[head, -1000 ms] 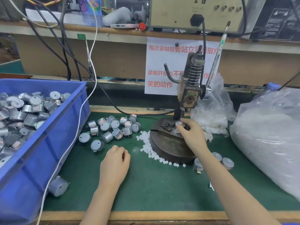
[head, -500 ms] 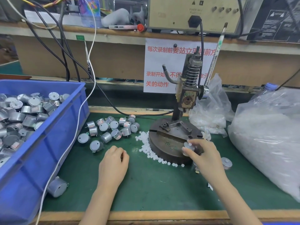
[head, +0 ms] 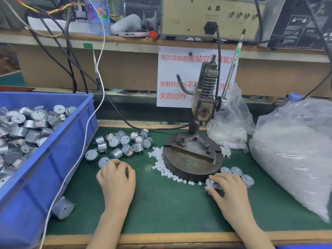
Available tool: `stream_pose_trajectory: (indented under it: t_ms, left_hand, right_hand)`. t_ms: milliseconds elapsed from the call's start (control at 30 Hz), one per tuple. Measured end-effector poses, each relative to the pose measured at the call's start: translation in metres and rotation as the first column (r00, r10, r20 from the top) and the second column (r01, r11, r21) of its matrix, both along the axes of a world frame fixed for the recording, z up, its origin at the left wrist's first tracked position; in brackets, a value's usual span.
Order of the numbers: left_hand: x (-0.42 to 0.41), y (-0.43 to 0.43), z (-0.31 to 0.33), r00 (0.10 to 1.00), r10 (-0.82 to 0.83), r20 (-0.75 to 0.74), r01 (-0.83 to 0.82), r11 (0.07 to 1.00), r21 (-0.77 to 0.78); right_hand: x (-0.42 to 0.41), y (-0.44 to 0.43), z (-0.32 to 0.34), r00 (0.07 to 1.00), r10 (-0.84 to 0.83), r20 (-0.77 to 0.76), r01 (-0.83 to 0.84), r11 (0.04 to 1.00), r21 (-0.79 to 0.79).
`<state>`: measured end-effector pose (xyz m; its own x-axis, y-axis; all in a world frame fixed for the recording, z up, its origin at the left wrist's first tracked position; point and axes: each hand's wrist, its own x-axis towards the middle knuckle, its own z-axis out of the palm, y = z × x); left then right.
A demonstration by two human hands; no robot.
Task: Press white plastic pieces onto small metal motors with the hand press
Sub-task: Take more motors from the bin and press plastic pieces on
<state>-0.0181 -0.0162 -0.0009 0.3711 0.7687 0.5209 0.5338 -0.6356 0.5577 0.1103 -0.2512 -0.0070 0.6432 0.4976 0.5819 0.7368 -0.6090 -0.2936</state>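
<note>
- The right hand (head: 230,192) is now found lower and nearer the front edge of the worktop (head: 170,203) than half a second ago. It has been drawn off the press base (head: 192,159), and the motor (head: 211,184) has been carried along.
- The motor is pinched between the thumb and the curled fingers (head: 218,177) (a white cap is seen on its top face). It is held just in front of the base, beside three finished motors (head: 237,171).
- The left hand (head: 116,178) is kept where it was, knuckles up and fingers curled under. Whether anything is held in it cannot be told.
- A single motor face (head: 103,161) is seen just beyond the left fingertips, with the loose motors (head: 124,142) scattered farther back.
- White plastic pieces (head: 160,163) are strewn along the left and front rim of the base.
- The hand press (head: 203,105) is left standing with nothing seated on its fixture.
- A blue bin (head: 59,144) of motors is placed at the left, and a large bag (head: 296,150) of white pieces at the right.
</note>
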Motion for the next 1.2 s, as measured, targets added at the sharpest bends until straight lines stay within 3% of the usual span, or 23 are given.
stream_pose_trajectory:
  t_ms: [133,300,433,700,1100,1200]
  left_hand:
    - [0.0,0.001,0.0,0.992,0.106,0.066,-0.104,0.994,-0.031]
    - [-0.001,0.006,-0.002,0.986,0.164,0.012,-0.157,0.963,-0.219]
    - [-0.001,0.009,-0.003,0.99,0.133,-0.049,-0.142,0.951,-0.274]
    - [0.0,0.013,-0.003,0.989,0.108,-0.105,-0.135,0.946,-0.296]
    - [0.005,0.021,-0.002,0.989,0.139,-0.057,-0.149,0.952,-0.266]
    - [0.004,0.025,0.0,0.989,0.141,0.035,-0.127,0.957,-0.261]
  right_hand:
    - [0.011,-0.006,-0.001,0.995,-0.091,-0.031,0.091,0.996,-0.013]
    - [0.015,-0.009,0.002,0.982,-0.148,-0.119,0.148,0.989,-0.009]
    - [-0.002,0.005,0.007,0.996,-0.066,-0.066,0.07,0.996,0.063]
    - [-0.035,0.081,0.011,0.954,0.271,-0.127,-0.246,0.952,0.184]
    - [-0.028,0.084,0.003,0.975,0.213,-0.069,-0.172,0.912,0.372]
    - [-0.029,0.085,0.001,0.975,0.214,-0.055,-0.179,0.91,0.373]
